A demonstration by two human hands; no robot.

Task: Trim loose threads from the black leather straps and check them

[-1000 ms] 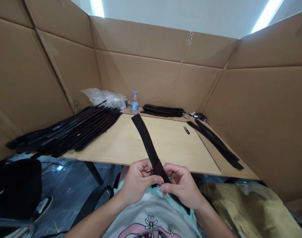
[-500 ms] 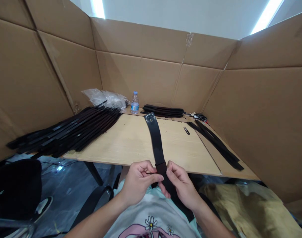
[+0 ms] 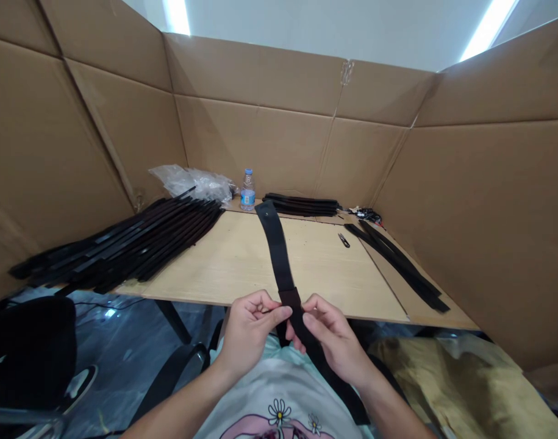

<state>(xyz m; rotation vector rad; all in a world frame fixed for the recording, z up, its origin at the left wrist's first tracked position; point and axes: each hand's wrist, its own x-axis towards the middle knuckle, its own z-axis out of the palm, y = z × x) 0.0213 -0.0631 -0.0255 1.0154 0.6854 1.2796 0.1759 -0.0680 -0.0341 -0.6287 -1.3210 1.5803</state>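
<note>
As I watch the head feed from my remote desk, tall cardboard panels (image 3: 255,146) stand around 3 sides of a pale wooden table (image 3: 224,262). Across its left end lies a big pile of long black straps (image 3: 136,244), with a crumpled plastic bag (image 3: 191,183) and a water bottle (image 3: 247,192) behind it. A smaller stack of straps (image 3: 301,205) sits along the back edge, 2 more straps (image 3: 397,265) lie at the right, and small thread snips (image 3: 344,240) rest just left of those. Yellow cloth (image 3: 447,390) bunches below the table on the right.

Nearest me, a single black strap (image 3: 275,250) passes between the person's 2 hands. Its long axis points away from the fingers, out over the table toward the bottle, though I cannot tell whether it touches the wood. Its tail drops past a daisy-print T-shirt (image 3: 279,414). The left hand (image 3: 251,332) is on the strap's left, the right hand (image 3: 333,341) on its right, both about equally near. Their fingers curl closed, pinching the strap just below a short band (image 3: 290,297) across it
</note>
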